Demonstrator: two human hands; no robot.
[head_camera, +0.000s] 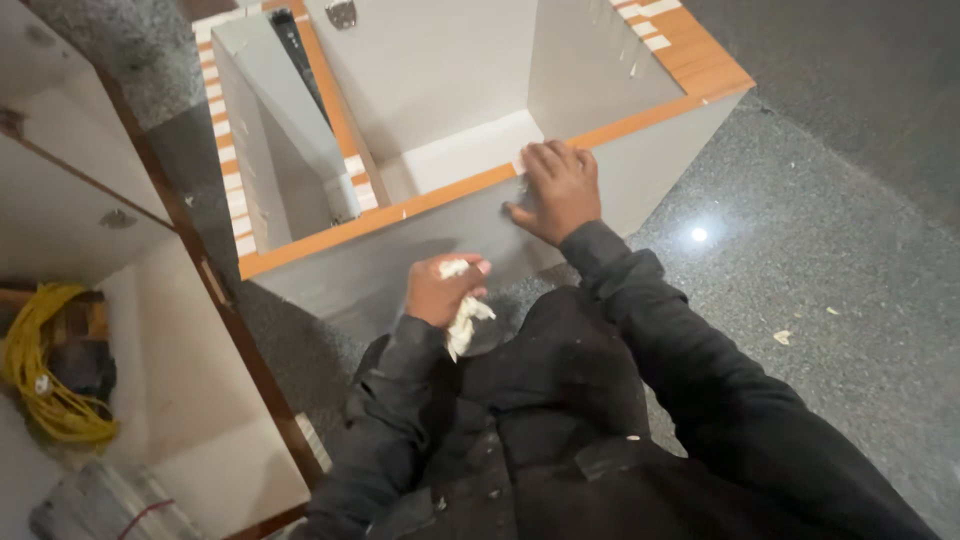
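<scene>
White cloth (462, 318) in left hand (438, 290); right hand (556, 190) on cabinet box (420, 240).

I see open floor (830, 250) to the right, free for passing. The cabinet box (420, 225) blocks the way ahead; a leaning panel (150, 330) and yellow cable (40, 380) crowd the left.

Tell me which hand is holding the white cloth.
The left hand grips the crumpled white cloth; the right hand lies flat on the cabinet's grey panel.
</scene>
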